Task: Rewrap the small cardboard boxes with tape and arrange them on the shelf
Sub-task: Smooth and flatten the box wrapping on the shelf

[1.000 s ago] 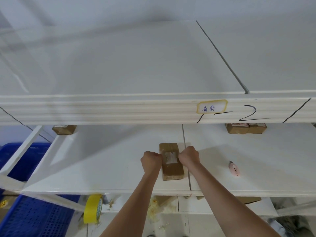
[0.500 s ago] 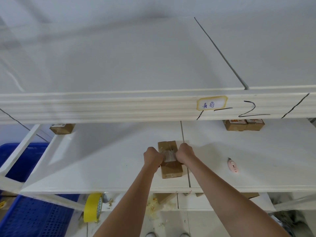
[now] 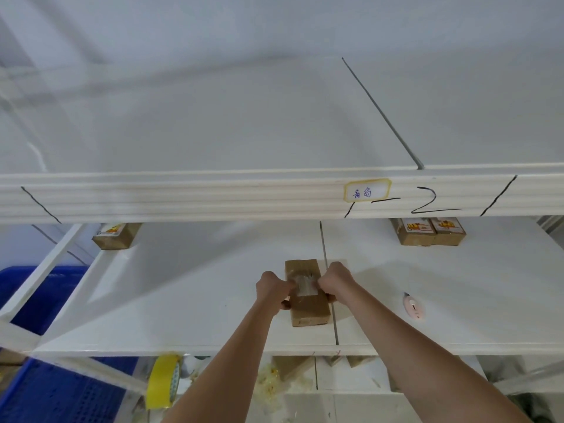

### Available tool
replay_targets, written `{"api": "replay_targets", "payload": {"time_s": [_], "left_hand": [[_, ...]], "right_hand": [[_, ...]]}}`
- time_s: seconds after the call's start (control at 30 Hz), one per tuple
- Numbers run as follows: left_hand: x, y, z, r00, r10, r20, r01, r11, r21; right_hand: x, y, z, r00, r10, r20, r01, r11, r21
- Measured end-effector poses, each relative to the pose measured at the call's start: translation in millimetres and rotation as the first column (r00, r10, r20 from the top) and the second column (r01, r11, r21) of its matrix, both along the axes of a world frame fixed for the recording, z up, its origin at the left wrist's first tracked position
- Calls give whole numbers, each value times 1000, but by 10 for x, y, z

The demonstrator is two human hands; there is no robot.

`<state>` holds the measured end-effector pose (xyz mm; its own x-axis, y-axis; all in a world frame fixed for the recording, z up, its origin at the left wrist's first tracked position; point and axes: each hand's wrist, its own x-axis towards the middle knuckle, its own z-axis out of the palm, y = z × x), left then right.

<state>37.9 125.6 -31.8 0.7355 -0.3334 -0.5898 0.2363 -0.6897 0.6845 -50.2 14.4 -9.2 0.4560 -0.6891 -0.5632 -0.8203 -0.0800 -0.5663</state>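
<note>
Small brown cardboard box (image 3: 308, 296) lies on the white shelf board (image 3: 183, 300), both hands (image 3: 271, 290) (image 3: 337, 282) curled, pinching clear tape (image 3: 305, 285) across it; uneven pulling could wrinkle the strip or skew the box.

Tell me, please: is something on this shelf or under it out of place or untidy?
Mostly tidy. The pink utility knife lies loose on the shelf, right of the box that the left hand and right hand grip. Below, crumpled yellowish scraps lie scattered beside a yellow tape roll.
</note>
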Motion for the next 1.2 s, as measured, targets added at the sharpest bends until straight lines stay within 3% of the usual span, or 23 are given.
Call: {"api": "replay_targets", "payload": {"time_s": [0.27, 0.37, 0.6, 0.7, 0.83, 1.2], "left_hand": [[-107, 0, -202, 981, -119, 154, 107, 991, 86], [-69, 6, -248, 988, -101, 118, 91, 992, 82], [-41, -37, -234, 989, -100, 105, 85, 987, 134], [-46, -61, -200, 982, -149, 119, 128, 977, 170], [45, -120, -102, 995, -97, 6, 96, 991, 96], [66, -178, -231, 977, -140, 162, 109, 976, 189]], "right_hand": [[-142, 15, -252, 994, -103, 24, 101, 993, 67], [-139, 4, -275, 994, -107, 22, 105, 989, 101], [-32, 16, -230, 996, 10, -88, -13, 999, -34], [28, -20, -144, 993, 29, -112, -23, 998, 51], [94, -102, -84, 994, 6, -105, 12, 985, 173], [160, -124, -175, 988, -7, -156, 7, 1000, 0]]}}
